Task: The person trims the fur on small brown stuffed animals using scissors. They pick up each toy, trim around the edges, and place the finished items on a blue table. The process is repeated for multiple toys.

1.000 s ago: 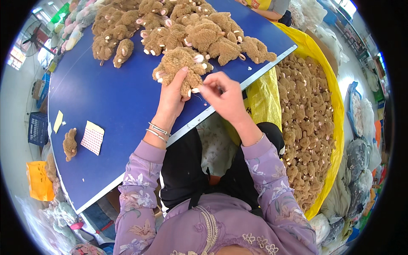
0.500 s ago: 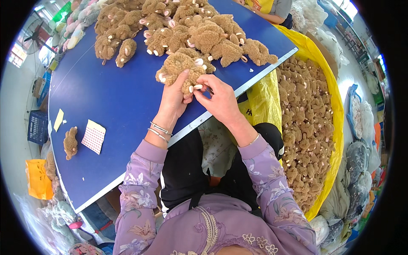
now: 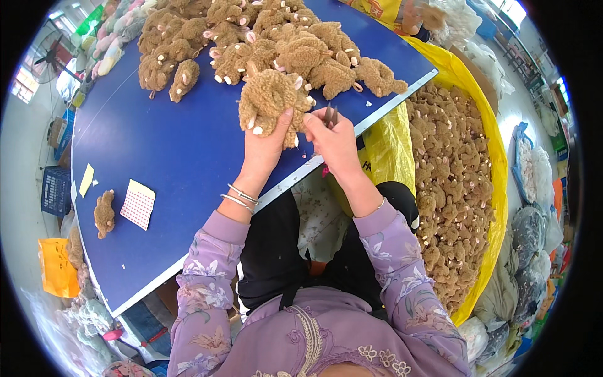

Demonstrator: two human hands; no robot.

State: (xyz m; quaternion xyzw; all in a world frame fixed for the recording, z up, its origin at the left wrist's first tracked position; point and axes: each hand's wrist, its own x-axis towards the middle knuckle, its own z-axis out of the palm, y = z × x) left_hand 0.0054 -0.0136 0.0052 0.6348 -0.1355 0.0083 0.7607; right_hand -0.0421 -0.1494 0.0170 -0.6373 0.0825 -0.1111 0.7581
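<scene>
A fluffy brown plush toy [image 3: 267,100] with small white and pink tips is in my left hand [image 3: 265,143], raised just over the near edge of the table. My left fingers and thumb are closed on its lower part. Beside the toy's right side, my right hand [image 3: 334,141] has its thumb and forefinger pinched at the fabric. Two dark pointed blades of small scissors [image 3: 331,114] stick up from that hand, pointing away from me. The rest of the scissors is mostly covered by my fingers.
Many similar plush toys [image 3: 301,50] are heaped across the far side of the blue table [image 3: 169,163]. A large yellow bag [image 3: 499,188] full of them stands at my right. A single toy [image 3: 104,213] and a dotted sheet [image 3: 137,205] lie at left. Another person's arm [image 3: 411,16] shows beyond.
The toy has been turned in my left hand, so its white tips face another way. Scissor blades now show in my right hand. The other person's arm has shifted at the far edge.
</scene>
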